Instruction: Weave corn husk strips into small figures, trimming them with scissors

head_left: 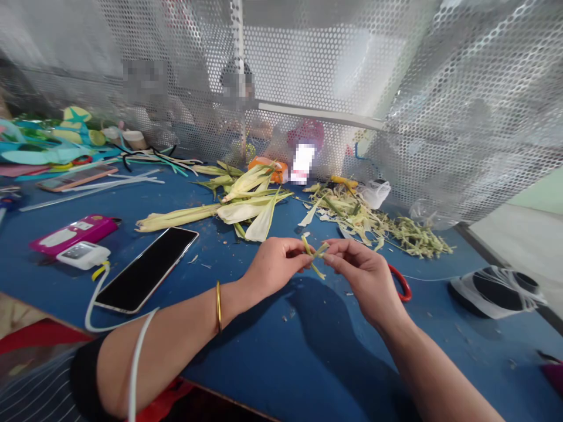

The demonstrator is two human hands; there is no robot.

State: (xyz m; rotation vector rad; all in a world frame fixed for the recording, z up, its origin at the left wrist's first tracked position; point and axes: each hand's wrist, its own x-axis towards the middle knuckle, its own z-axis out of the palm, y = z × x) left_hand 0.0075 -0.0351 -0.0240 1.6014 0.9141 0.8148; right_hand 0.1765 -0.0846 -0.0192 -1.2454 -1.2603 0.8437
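My left hand (279, 262) and my right hand (361, 271) meet above the blue table, each pinching a small pale-green corn husk strip (317, 258). The strip pieces cross one another between my fingertips; whether they are knotted I cannot tell. Just beyond my left hand lie broad corn husks (246, 205). Past my right hand is a heap of shredded husk scraps (352, 211), with small knotted-looking husk pieces (420, 237) at its right end. Red scissor handles (402, 284) show partly behind my right wrist.
A black-screened phone (149, 269), a white device (83, 254) with a cable, and a magenta case (74, 233) lie left. A thread spool (497, 290) stands right, its thread running across the table (272, 363). A perforated metal screen (316, 70) closes the back; people show behind it.
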